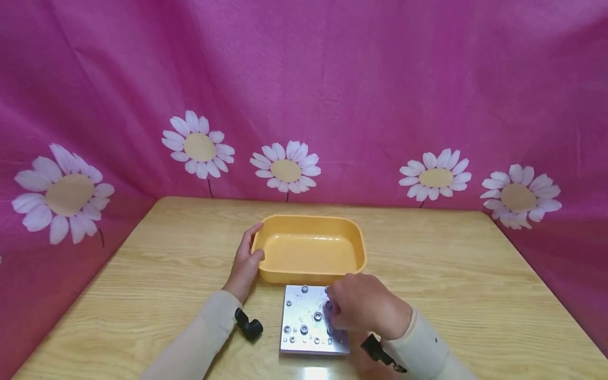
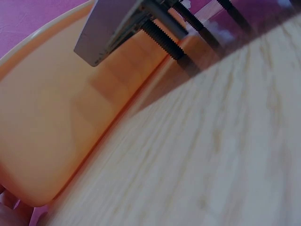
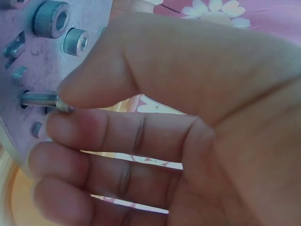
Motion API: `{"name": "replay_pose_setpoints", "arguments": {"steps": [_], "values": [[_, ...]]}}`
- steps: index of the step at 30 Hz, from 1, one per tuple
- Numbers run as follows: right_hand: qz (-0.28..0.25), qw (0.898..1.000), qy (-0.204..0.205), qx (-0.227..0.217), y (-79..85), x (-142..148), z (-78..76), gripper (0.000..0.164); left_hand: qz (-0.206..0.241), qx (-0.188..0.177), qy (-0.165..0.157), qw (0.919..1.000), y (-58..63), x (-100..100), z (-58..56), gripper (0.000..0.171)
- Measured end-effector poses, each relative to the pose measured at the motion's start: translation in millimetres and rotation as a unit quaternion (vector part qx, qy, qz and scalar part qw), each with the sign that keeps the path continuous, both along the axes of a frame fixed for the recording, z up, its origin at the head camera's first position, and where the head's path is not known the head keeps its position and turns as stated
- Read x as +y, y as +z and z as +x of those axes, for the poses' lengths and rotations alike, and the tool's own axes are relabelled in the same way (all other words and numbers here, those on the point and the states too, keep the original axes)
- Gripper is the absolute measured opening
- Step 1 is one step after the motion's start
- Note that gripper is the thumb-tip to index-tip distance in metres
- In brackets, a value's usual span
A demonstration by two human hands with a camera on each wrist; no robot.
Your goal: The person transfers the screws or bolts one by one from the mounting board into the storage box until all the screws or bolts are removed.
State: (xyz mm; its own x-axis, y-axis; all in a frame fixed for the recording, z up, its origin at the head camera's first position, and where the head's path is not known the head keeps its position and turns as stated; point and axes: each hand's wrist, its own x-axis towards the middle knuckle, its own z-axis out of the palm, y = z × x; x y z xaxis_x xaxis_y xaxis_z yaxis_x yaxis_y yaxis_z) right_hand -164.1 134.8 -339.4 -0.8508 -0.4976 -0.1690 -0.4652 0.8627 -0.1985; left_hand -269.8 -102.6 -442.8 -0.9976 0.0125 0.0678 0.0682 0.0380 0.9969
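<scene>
On the wooden table (image 1: 451, 253), metal plate (image 1: 301, 314): lying level just on the near side of the yellow basin (image 1: 309, 277), between the two hands' sleeves (image 1: 216, 319).
Bolts (image 1: 317, 316): studding the plate in differing sizes, showing socket heads on top, jutting as threaded shanks from the underside toward the wood in the left wrist view.
Small screw (image 3: 40, 99): poking its tip at a hole in the plate, exposing most of the shank, hiding part of the head between fingertips.
Right hand (image 1: 366, 306): pinching the small screw between thumb and forefinger over the plate's right side, curling the other fingers beside the forefinger.
Left hand (image 1: 244, 266): grasping the basin's left end, hooking the thumb over the rim, pressing fingers along the outer wall.
Basin: sitting just beyond the plate, opening upward, stretching lengthwise from left to right, catching a glint inside.
Black wrist devices (image 1: 249, 327): clinging to the inner side of each cuff.
Pink curtain (image 1: 361, 79): hanging behind and beside the table, displaying large white daisies (image 1: 199, 146) with yellow centres.
</scene>
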Motion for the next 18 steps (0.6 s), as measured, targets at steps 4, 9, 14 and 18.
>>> {"name": "replay_pose_setpoints", "arguments": {"steps": [4, 9, 14, 18], "values": [[-0.009, 1.0, 0.008, -0.001, 2.1, -0.7, 0.5, 0.026, 0.003, -0.002, -0.002, 1.0, -0.4, -1.8, -0.3, 0.069], [-0.011, 1.0, 0.013, -0.008, 3.1, -0.9, 1.4, 0.027, 0.002, -0.007, 0.0, 1.0, -1.2, -2.6, -0.7, 0.069], [-0.015, 1.0, 0.023, 0.0, 2.8, 1.3, 1.1, 0.028, 0.001, -0.001, 0.006, 1.0, 0.3, -0.2, 0.2, 0.067], [-0.021, 0.999, 0.034, 0.011, 3.1, 3.5, 0.4, 0.029, -0.004, -0.001, 0.015, 0.9999, 1.9, 1.8, 1.0, 0.066]]}}
